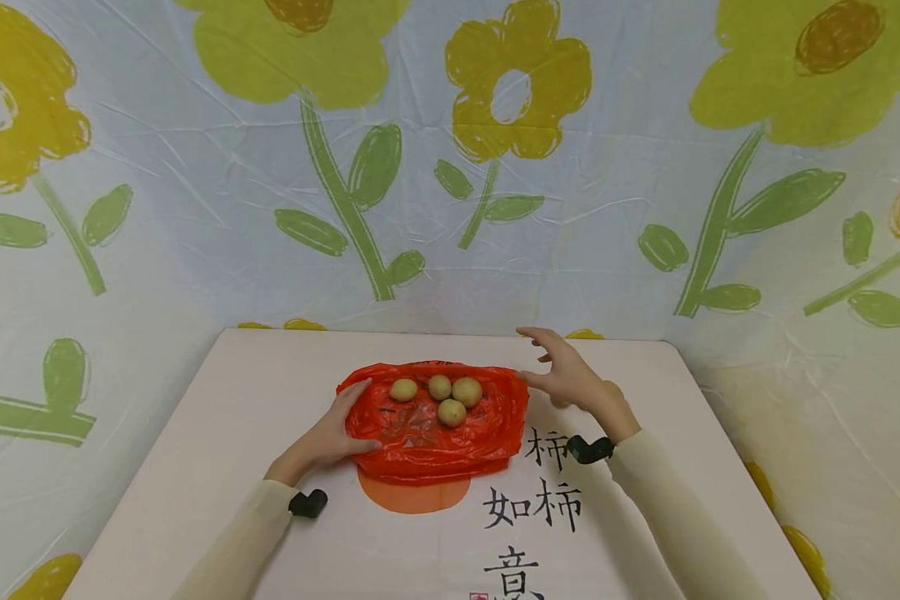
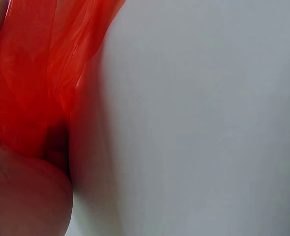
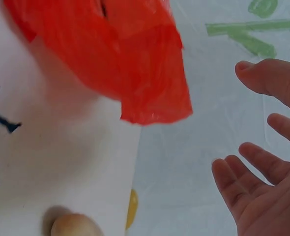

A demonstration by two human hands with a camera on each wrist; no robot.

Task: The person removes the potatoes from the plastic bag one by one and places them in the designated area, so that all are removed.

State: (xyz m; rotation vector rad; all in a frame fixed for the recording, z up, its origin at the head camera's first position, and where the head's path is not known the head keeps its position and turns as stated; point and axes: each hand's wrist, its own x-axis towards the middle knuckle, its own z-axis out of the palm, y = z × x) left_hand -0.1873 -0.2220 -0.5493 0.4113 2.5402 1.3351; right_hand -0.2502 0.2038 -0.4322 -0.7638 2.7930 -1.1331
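A red plastic bag (image 1: 435,450) lies spread with its rim raised on the white table. Several small potatoes (image 1: 452,413) sit inside it. My left hand (image 1: 333,435) grips the bag's left side, fingers over the rim and thumb at the near left corner. In the left wrist view, red plastic (image 2: 27,78) lies against the palm. My right hand (image 1: 570,377) is held by the bag's right edge, fingers apart and nothing in them. The right wrist view shows this hand (image 3: 268,182) beside the bag's hanging edge (image 3: 155,93). Another potato (image 3: 76,226) lies on the table below the right hand.
The white table (image 1: 247,400) carries black brushed characters (image 1: 532,504) and an orange printed shape (image 1: 416,496) in front of the bag. A flower-patterned sheet (image 1: 570,250) hangs behind the table and along both sides.
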